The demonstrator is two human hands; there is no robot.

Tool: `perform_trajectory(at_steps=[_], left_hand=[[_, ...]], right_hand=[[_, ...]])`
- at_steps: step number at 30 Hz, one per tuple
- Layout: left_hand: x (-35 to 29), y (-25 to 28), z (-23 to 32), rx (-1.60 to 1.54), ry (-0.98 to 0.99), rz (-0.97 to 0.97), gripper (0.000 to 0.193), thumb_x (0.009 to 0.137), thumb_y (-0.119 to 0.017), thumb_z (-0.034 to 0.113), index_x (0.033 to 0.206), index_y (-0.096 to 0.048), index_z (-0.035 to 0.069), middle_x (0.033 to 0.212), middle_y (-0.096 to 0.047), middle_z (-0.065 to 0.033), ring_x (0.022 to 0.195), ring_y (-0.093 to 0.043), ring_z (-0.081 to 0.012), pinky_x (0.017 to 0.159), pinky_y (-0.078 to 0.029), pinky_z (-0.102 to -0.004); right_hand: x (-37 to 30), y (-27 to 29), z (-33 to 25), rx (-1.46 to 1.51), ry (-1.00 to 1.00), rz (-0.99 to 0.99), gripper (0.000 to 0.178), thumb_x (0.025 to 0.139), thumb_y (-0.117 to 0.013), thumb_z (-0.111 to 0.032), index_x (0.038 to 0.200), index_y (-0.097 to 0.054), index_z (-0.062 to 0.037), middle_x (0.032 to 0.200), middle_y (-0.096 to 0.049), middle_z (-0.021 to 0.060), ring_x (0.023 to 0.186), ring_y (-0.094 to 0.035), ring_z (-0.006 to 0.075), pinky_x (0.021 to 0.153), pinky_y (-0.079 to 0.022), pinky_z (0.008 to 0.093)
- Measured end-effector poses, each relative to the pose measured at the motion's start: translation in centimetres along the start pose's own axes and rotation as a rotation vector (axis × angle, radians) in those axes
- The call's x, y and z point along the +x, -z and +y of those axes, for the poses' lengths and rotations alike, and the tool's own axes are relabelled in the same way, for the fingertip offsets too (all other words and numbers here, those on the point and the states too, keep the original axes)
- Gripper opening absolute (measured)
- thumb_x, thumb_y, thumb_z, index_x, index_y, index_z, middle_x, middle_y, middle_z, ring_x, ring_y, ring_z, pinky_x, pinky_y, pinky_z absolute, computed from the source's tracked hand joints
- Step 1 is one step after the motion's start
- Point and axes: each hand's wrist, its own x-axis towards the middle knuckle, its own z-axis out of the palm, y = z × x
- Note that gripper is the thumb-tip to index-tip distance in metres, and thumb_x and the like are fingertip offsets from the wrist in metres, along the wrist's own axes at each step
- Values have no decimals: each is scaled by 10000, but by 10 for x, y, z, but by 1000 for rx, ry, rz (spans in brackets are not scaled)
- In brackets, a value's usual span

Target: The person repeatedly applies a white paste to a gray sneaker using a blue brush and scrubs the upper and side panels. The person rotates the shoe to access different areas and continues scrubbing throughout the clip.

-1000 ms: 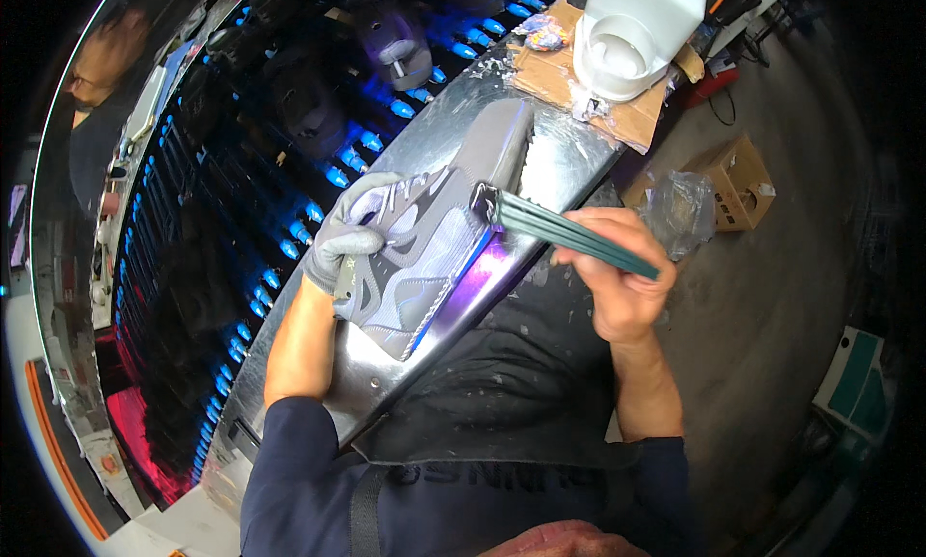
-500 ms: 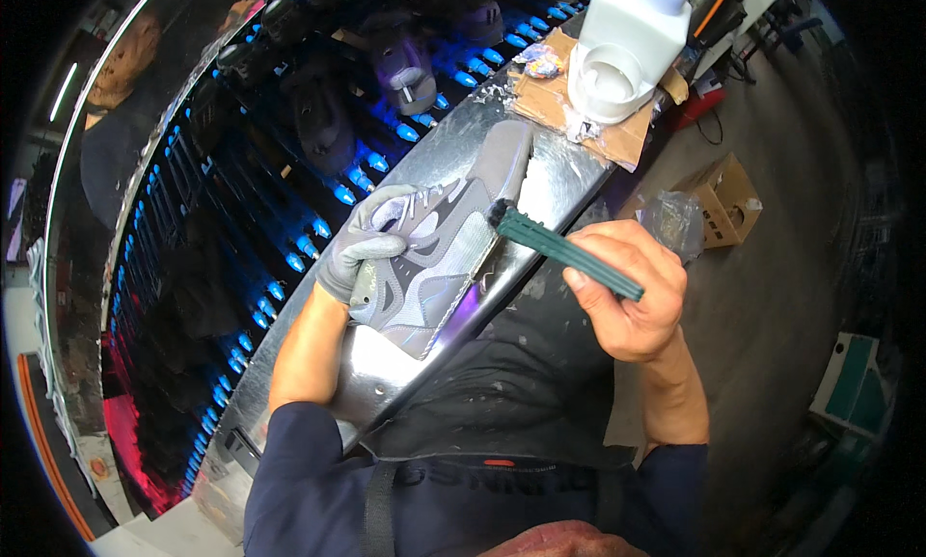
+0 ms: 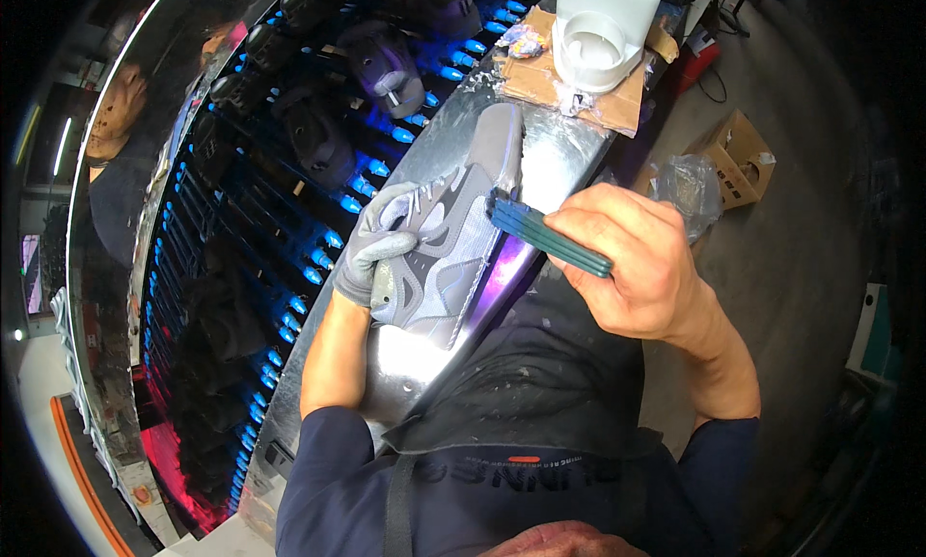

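My gloved left hand (image 3: 374, 253) is closed round the ankle opening of a grey shoe upper (image 3: 461, 234) with a pale mesh side. The shoe lies on its side on a metal ledge (image 3: 564, 157), its toe pointing away from me. Bare of any glove, my right hand (image 3: 637, 258) grips a flat brush (image 3: 555, 241) by its dark green handle. The brush's dark bristles touch the shoe near its lower edge, behind the toe. My left fingertips are partly hidden by the shoe's opening.
Beyond the ledge runs a rack of blue-tipped pegs (image 3: 362, 184) carrying dark shoes (image 3: 381, 60). A white open-mouthed container (image 3: 617, 22) stands on stained cardboard (image 3: 526, 82) at the far right. On the floor sit a cardboard box (image 3: 741, 162) and a clear plastic bag (image 3: 687, 195).
The whole view has shifted slightly. My right hand has swung the brush handle flatter, and the bristles lie a little further in over the shoe's side. My left hand keeps its hold.
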Motion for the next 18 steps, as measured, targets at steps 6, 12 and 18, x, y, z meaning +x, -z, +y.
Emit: perform_trajectory(at_steps=[6,12,18], left_hand=[[0,-1,1,-30,-2,-17,723,716,-787,10,1405,-571,-4,1332,-685,-173,1226,-682,-295,1120,-514,-427],[3,-3,1,-27,6,2,725,725,-786,-7,1414,-562,-3,1352,-672,-187,1247,-679,-315,1126,-522,-444],[4,0,-2,3,1,1,725,734,-787,47,1418,-554,-4,1336,-676,-181,1219,-690,-305,1112,-527,-436]], right_hand=[[3,5,6,-22,49,-110,326,712,-777,84,1030,-704,80,968,-705,200,793,-730,337,679,-588,381],[-18,-6,-2,20,-51,-33,281,722,-783,79,994,-716,65,907,-713,185,752,-730,328,649,-586,373],[-24,-25,-17,18,-56,26,303,700,-775,28,996,-716,52,885,-695,153,703,-717,288,594,-570,348]])
